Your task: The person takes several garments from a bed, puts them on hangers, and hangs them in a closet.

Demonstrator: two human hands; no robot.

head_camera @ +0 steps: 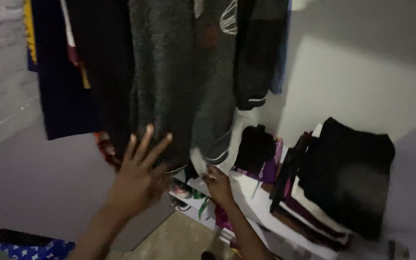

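- Hands: I see my left hand [138, 178] raised with fingers spread and released, palm toward the hem of the grey fleece garment [179, 82]; the fingertips lie against or just short of the cloth, and I cannot tell which. My right hand [217, 185] sits lower and to the right, fingers curled down onto the white shelf [261, 207]; whether it grasps anything there I cannot tell.
- Grey fleece garment: hangs straight ahead and above both hands, long axis vertical, hem ending just above the left fingertips. The left hand is the nearer; the right hand lies below and slightly right of the hem.
- White cloth [232, 144]: hangs or lies below the grey garment's right edge, just above the right hand.
- Dark jacket with striped cuff [256, 58]: hangs to the right of the grey garment, touching it.
- Dark navy garment [63, 86]: hangs to the left, with a yellow-edged piece beside it.
- Black and purple bundle [258, 151]: on the shelf, just right of the right hand.
- Stack of folded clothes [333, 188]: further right on the same shelf, black piece on top, well apart from both hands.
- Small coloured items [188, 195]: on the shelf edge between the two hands, too blurred to identify.
- Blue patterned cloth [39, 250]: lower left, by the left forearm.
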